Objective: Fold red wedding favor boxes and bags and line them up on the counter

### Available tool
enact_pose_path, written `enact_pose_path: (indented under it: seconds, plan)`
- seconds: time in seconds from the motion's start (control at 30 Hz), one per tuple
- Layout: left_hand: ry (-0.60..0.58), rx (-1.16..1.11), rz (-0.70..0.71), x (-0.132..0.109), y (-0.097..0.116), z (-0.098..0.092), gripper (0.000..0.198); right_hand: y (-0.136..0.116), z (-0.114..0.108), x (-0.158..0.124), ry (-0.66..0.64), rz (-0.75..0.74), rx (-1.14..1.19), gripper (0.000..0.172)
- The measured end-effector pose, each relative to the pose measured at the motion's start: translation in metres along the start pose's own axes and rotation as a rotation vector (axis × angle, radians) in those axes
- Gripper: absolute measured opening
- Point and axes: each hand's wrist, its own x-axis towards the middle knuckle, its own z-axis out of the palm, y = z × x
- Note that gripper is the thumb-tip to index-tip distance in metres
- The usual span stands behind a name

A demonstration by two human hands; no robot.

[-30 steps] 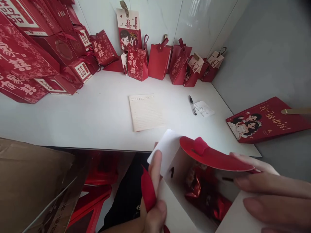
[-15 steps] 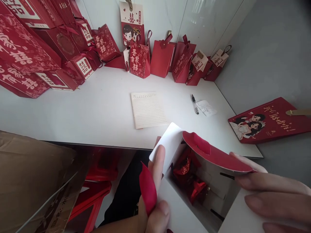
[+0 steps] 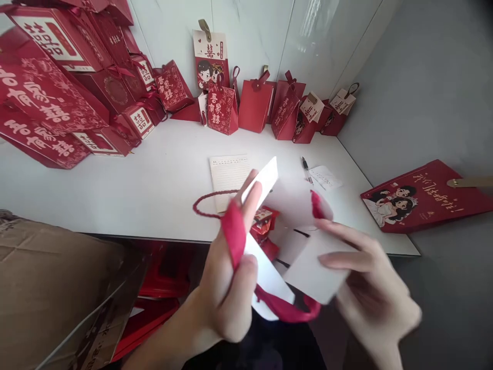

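In front of me an open paper gift box [image 3: 314, 270], white on the inside, is tilted toward me. My left hand [image 3: 225, 293] grips its left side, with the thumb in front and a finger over a white flap [image 3: 265, 180]. A dark red ribbon [image 3: 287, 309] runs by that thumb and hangs below the box. From the left side sticks out a braided red cord loop [image 3: 200, 203]. Shiny red-wrapped pieces [image 3: 264, 226] lie inside. My right hand [image 3: 373, 277], slightly blurred, holds the right flap with its fingers on the white face; the thumb is hidden.
A lined notebook [image 3: 227, 172], a pen [image 3: 306, 167] and a paper slip [image 3: 325, 176] lie on the white table [image 3: 165, 190]. Red gift boxes [image 3: 221, 110] line the wall; more are stacked left [image 3: 50, 92]. A red bag [image 3: 419, 195] stands right, a cardboard box [image 3: 50, 288] lower left.
The box has moved up and left, farther from the camera. My right hand has shifted left with it and now holds a white flap. The red cord loop has come into view.
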Motion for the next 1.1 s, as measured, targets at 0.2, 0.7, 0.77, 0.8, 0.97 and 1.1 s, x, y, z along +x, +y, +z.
enact_pose_path:
  seconds: [0.2, 0.7, 0.77, 0.8, 0.97, 1.1]
  plan:
    - [0.003, 0.136, 0.086, 0.004, 0.002, -0.01, 0.051, -0.001, 0.003, -0.002, -0.067, -0.14, 0.085, 0.023]
    - [-0.213, -0.178, -0.217, 0.087, -0.067, -0.018, 0.048, 0.019, 0.029, 0.011, -0.215, -0.06, -0.403, 0.058]
    - [-0.235, -0.206, -0.198, 0.084, -0.069, -0.018, 0.048, 0.021, 0.034, 0.012, -0.176, -0.039, -0.459, 0.063]
    - [-0.246, -0.215, -0.188, 0.082, -0.069, -0.018, 0.049, 0.022, 0.037, 0.012, -0.16, -0.021, -0.484, 0.065]
    - [-0.239, -0.147, -0.108, 0.063, -0.065, -0.02, 0.042, 0.026, 0.046, 0.011, -0.167, -0.009, -0.491, 0.064]
    - [-0.231, -0.058, 0.002, 0.052, -0.059, -0.02, 0.036, 0.027, 0.043, 0.011, -0.214, -0.047, -0.373, 0.046]
